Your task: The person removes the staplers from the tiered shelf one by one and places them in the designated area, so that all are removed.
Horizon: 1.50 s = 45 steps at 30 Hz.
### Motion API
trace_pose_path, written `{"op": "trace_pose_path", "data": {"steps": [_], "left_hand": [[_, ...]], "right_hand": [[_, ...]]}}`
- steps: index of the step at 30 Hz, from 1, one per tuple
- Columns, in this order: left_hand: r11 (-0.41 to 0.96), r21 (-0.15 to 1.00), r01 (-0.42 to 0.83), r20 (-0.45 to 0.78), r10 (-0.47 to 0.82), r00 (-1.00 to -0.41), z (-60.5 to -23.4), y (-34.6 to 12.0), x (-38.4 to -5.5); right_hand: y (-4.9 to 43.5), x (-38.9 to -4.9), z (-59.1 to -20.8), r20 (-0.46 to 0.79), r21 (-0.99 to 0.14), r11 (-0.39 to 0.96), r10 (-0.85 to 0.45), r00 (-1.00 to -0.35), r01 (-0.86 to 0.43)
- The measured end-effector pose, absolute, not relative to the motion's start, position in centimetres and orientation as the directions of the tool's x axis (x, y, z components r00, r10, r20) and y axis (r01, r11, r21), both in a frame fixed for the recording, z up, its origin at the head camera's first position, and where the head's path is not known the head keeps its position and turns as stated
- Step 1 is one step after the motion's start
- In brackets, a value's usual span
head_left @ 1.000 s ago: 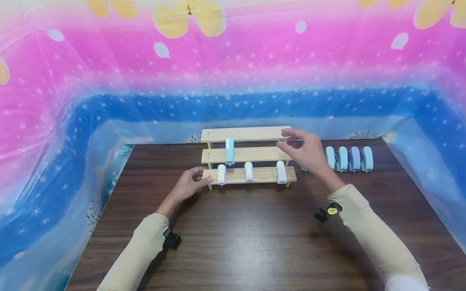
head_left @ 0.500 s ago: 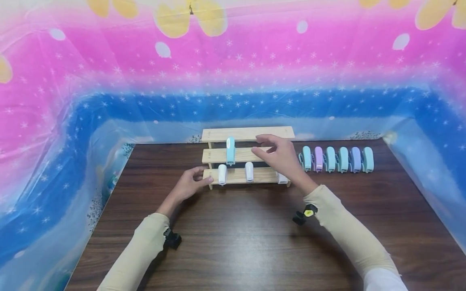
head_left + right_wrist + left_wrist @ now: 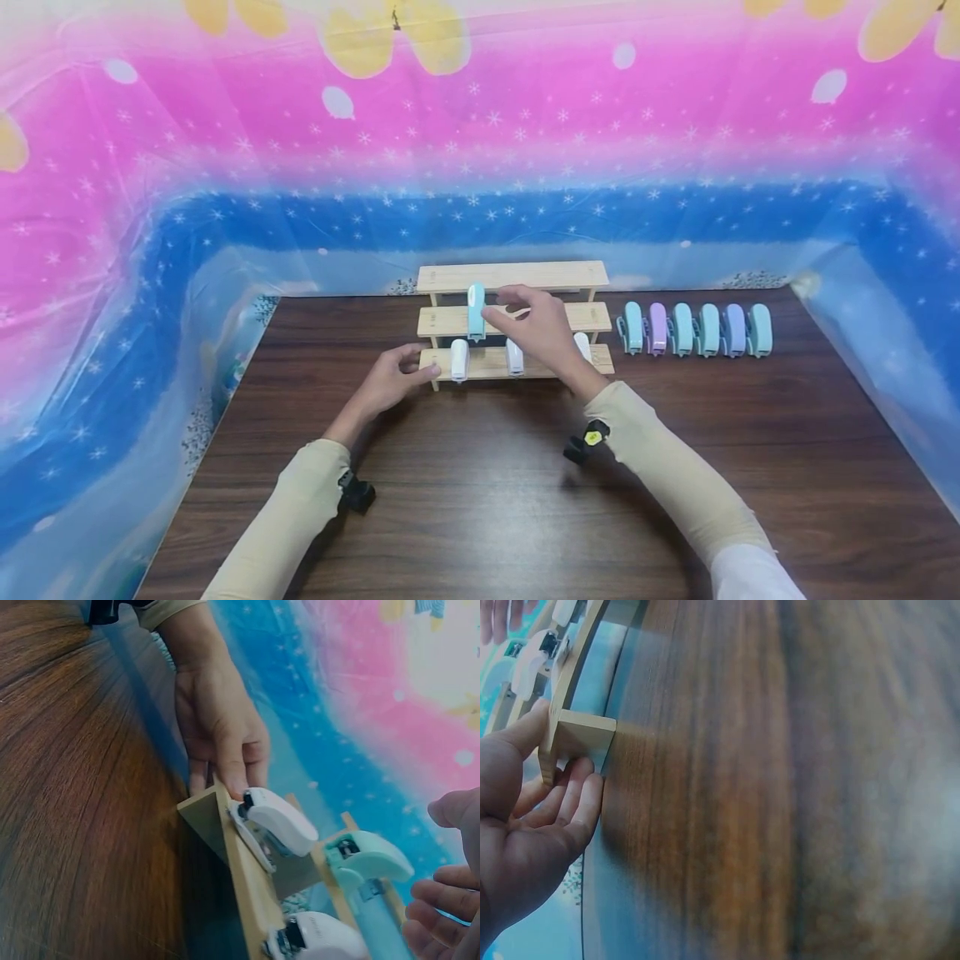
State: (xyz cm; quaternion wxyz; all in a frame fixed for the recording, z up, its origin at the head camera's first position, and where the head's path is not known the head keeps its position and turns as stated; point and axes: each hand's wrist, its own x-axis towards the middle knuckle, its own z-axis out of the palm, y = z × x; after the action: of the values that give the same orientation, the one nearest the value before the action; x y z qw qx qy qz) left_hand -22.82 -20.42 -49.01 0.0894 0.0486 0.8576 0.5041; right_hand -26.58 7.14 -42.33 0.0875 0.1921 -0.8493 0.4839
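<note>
A three-step wooden rack (image 3: 525,274) stands at the back of the table. My left hand (image 3: 386,382) grips the left end of its lowest step, thumb on top and fingers beneath, as the left wrist view also shows. A mint stapler (image 3: 476,308) is upright on the middle step. Right beside it is my right hand (image 3: 542,330), thumb and fingers spread; in the right wrist view a gap separates the hand from the mint stapler (image 3: 369,856). Along the lowest step are a white stapler (image 3: 459,360), a middle white stapler (image 3: 514,358) and a right white stapler (image 3: 582,345), partly hidden.
Right of the rack, several staplers form a row on the dark wooden table (image 3: 465,500): mint, a purple stapler (image 3: 657,327), and a lavender-blue stapler (image 3: 734,329) among them. A patterned cloth (image 3: 480,150) hangs behind and around the table.
My right hand has moved left, from the rack's right end to beside the mint stapler, uncovering the row on the table. My left hand has stayed on the rack.
</note>
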Motion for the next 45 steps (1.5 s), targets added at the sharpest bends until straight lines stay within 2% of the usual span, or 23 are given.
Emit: {"op": "trace_pose_path", "data": {"steps": [8,31,45], "left_hand": [[0.475,0.880,-0.012,-0.112,0.181,-0.977,-48.8,-20.3,-22.7],[0.482,0.876,-0.016,-0.115,0.176,-0.978,-48.7,-20.4,-22.7],[0.492,0.871,-0.001,-0.101,0.177,-0.979,-48.9,-20.4,-22.7]], "right_hand": [[5.9,-27.3,-43.7,0.268,-0.803,0.486,-0.220,-0.938,-0.344],[4.8,-28.0,-44.6,0.251,-0.799,0.500,-0.228,-0.941,-0.334],[4.2,-27.6,-44.6,0.251,-0.805,0.511,-0.165,-0.954,-0.301]]}}
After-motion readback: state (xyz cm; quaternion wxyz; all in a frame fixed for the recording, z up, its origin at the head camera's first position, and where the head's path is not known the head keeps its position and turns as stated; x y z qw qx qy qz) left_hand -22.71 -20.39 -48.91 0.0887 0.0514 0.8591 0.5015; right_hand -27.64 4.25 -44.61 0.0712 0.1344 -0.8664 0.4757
